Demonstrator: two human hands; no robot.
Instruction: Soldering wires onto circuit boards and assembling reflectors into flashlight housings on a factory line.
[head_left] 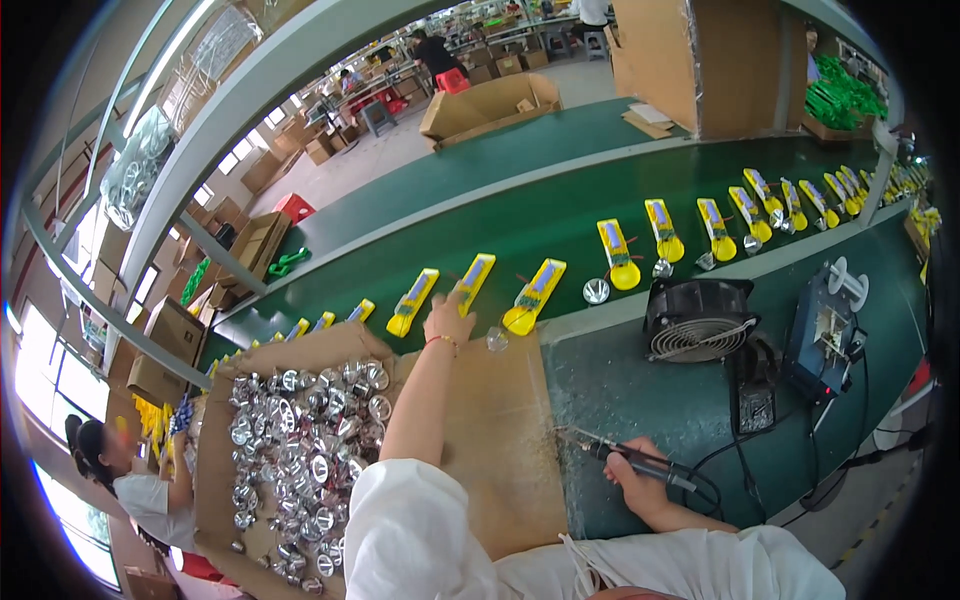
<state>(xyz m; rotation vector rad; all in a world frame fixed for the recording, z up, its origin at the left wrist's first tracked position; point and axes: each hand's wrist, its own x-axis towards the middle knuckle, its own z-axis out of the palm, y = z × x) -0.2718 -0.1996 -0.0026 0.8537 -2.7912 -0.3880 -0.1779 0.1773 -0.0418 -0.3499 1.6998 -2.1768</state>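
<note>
My left hand (449,318) reaches out to the green conveyor belt, its fingers closed around the near end of a yellow flashlight housing (480,272). That end is hidden by the fingers. Similar housings lie on either side, one to the left (412,303) and one to the right (535,296) with a silver reflector cup (497,340) beside it. In my right hand (638,474) is a soldering iron (625,453), gripped by its dark handle. Its thin tip points left over the cardboard sheet (490,440) on the bench.
A cardboard box (215,450) of silver reflector cups (310,440) stands at left. On the green bench are a black fan (697,320), a soldering station (825,335) with a wire spool, and trailing cables. More housings line the belt (560,215). Another person (150,490) sits at far left.
</note>
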